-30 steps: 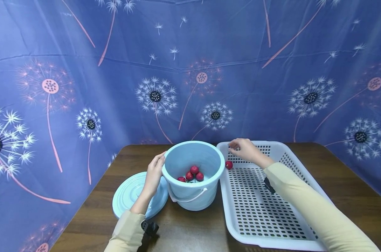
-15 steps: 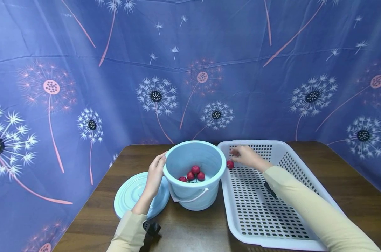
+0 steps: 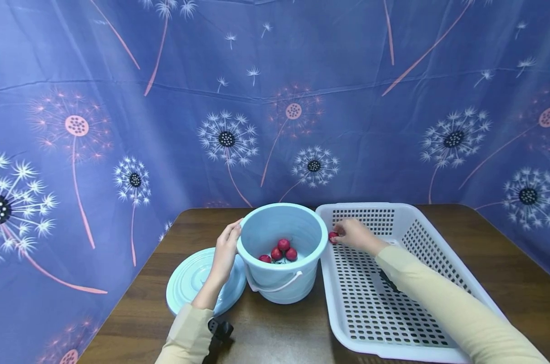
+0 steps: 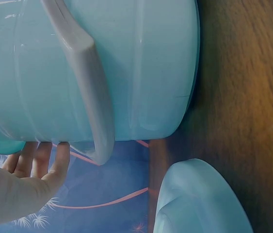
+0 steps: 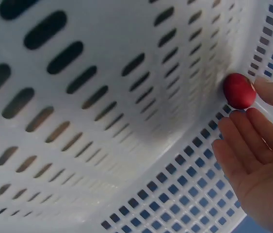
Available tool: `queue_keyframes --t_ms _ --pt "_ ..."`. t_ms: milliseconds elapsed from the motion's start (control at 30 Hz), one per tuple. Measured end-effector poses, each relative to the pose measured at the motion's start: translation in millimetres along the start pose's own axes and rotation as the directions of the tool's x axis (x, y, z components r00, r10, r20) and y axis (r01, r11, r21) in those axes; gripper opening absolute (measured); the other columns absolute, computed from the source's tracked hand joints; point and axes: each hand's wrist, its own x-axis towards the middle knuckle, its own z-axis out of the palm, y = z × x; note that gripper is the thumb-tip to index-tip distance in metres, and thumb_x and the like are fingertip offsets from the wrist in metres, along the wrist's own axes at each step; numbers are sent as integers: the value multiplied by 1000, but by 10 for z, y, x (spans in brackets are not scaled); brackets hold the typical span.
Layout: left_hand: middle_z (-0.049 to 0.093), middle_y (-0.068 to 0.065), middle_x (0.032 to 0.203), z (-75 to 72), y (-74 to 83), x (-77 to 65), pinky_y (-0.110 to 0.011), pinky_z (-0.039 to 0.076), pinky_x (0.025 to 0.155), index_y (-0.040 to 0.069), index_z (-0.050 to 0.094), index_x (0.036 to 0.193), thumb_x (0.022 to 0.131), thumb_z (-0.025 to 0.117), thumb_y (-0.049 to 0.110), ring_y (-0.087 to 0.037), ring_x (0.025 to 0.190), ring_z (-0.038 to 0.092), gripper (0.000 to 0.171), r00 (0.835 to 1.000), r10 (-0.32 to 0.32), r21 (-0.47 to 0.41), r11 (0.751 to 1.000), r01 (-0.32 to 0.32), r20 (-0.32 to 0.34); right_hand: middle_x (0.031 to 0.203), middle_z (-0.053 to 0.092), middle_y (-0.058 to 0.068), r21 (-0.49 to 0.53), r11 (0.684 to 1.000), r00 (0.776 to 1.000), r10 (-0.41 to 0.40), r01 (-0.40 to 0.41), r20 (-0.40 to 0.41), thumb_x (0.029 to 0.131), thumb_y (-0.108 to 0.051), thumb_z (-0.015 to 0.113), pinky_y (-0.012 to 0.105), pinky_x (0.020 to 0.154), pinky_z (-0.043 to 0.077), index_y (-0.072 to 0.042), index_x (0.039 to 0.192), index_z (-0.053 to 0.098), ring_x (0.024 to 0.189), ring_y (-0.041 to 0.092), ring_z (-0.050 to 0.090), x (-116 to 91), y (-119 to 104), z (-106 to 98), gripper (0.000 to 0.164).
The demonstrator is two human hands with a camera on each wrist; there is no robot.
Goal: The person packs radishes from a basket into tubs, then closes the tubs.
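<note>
A light blue bucket (image 3: 279, 283) stands upright on the table, with several round red radishes (image 3: 283, 244) inside on its bottom. My left hand (image 3: 226, 247) rests against the bucket's left side near the rim. In the left wrist view its fingertips (image 4: 63, 148) touch the outer wall. To the right, my right hand (image 3: 357, 235) reaches into a white perforated basket (image 3: 327, 303). Its thumb and fingertips pinch one red radish (image 5: 239, 91) in the far left corner of the basket, close to the basket's wall.
A light blue round lid (image 3: 186, 283) lies on the wooden table (image 3: 275, 333) left of the bucket, partly behind my left forearm. The bucket's white handle (image 3: 277, 288) hangs down in front. A blue dandelion-patterned cloth (image 3: 370, 151) hangs behind the table.
My right hand has come down to the radish in the basket corner, and its fingers have closed around it. The left hand has stayed against the bucket.
</note>
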Motion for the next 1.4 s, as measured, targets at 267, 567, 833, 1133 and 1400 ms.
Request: queue_keyframes --t_ms 267,567,833,1133,1400 --pt "51 -14 136 -2 2 -9 -30 46 83 4 50 133 100 40 31 -27 118 52 43 1000 7 23 1000 -7 -4 81 64 6 36 999 1000 22 -22 -10 75 -12 76 31 67 51 -1 95 64 73 14 58 -31 24 121 25" --pt "52 -15 135 -10 -32 -17 -27 45 80 4 51 132 100 41 32 -27 115 53 43 1000 0 28 1000 1 -14 76 56 4 38 999 999 37 -36 -38 73 -14 78 27 58 42 -7 88 56 67 15 49 -52 14 222 27" --pt "53 -14 134 -2 -25 -9 -28 45 80 5 52 131 100 40 31 -27 115 53 42 1000 14 24 1000 -14 -16 74 55 3 26 1000 997 16 -14 -71 73 -11 77 27 57 41 -7 84 56 65 14 49 -43 19 223 25" --pt "56 -14 129 7 -33 -1 -27 46 76 5 54 129 100 40 30 -24 107 56 41 999 21 23 1000 -21 -30 73 57 4 31 999 999 -16 17 -45 73 -9 76 27 56 42 -4 86 57 63 13 50 -45 30 133 23" --pt "55 -11 133 -1 -22 5 -29 45 83 8 53 130 100 40 33 -26 115 53 41 1000 7 37 999 -6 -23 77 60 6 48 999 999 11 -9 -32 75 -9 74 29 61 47 -3 91 58 68 15 55 -14 19 -10 24"
